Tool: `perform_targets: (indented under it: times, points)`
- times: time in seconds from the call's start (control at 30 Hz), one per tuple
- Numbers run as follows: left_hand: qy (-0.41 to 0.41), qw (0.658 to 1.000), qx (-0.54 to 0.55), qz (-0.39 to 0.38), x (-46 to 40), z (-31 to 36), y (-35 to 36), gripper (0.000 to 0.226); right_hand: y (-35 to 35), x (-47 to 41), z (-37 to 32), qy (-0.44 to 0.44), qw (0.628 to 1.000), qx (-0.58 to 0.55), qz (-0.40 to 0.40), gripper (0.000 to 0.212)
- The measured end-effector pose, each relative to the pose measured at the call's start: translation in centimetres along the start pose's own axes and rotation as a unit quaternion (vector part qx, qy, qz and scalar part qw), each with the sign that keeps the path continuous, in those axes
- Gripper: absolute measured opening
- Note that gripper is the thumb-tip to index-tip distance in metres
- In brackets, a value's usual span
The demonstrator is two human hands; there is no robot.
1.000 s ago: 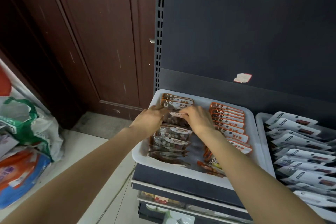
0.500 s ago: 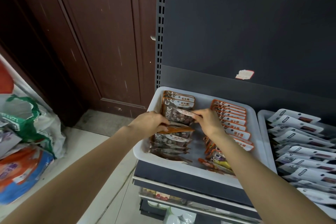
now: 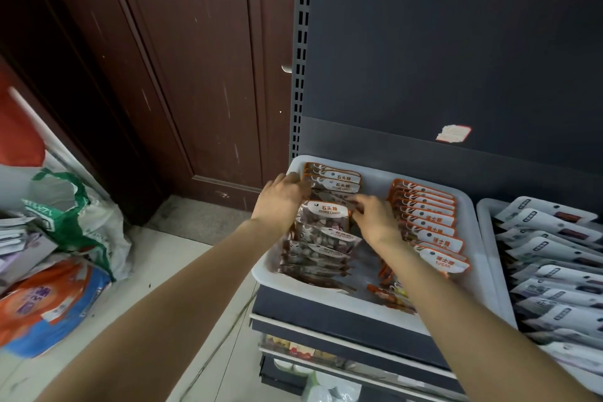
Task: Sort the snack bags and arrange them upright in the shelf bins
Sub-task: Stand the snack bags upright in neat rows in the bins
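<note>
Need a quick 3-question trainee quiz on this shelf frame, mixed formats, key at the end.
1. True or false: the left hand and right hand are both inside the white bin.
2. Multiple choice: the English words on the bag between the two hands read (a) SUGAR, (b) STONE CANDY, (c) SALT.
3. Fill in: the orange-trimmed SUGAR bags stand in a row on the ___ side of that bin.

Key: 1 true; 2 b; 3 right.
</note>
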State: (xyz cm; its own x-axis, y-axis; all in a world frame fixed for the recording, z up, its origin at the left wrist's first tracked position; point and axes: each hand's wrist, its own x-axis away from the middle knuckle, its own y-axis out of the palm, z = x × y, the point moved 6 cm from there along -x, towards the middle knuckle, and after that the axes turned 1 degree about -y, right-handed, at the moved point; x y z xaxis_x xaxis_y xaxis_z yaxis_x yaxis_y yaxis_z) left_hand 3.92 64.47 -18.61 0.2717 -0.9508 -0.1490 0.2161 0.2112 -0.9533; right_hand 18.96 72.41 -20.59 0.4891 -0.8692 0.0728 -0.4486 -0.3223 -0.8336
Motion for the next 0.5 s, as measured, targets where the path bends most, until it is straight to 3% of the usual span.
perform_targets:
  times: [0.07, 0.13, 0.2, 0.3, 0.43, 0.5]
  points:
    - [-0.038, 0.994, 0.099, 0.024, 0.5, -0.4, -0.1, 0.041, -0.5, 0.9, 0.6, 0.053, 0.993, -0.094, 0.052, 0.036]
    - [-0.094, 0.975, 0.200, 0.018, 1.2, -0.8, 0.2, 0.042, 0.3, 1.4, 1.3, 0.098, 0.983, -0.155, 0.017, 0.052]
    - [-0.115, 0.958, 0.258, -0.047, 1.5, -0.3, 1.6, 0.050, 1.9, 1.8, 1.4, 0.146, 0.954, -0.258, -0.041, 0.061]
    - [-0.112, 0.930, 0.329, -0.118, 1.1, 1.1, 3.2, 0.067, 4.3, 2.1, 0.6, 0.208, 0.892, -0.398, -0.054, 0.063]
    - [-0.071, 0.950, 0.277, -0.126, 0.7, 1.8, 3.0, 0.067, 5.4, 2.2, -0.2, 0.207, 0.855, -0.474, -0.047, 0.063]
    - [0.011, 0.983, 0.150, -0.109, 1.1, 2.2, 2.8, 0.060, 5.1, 1.9, 0.3, 0.190, 0.852, -0.483, -0.067, 0.064]
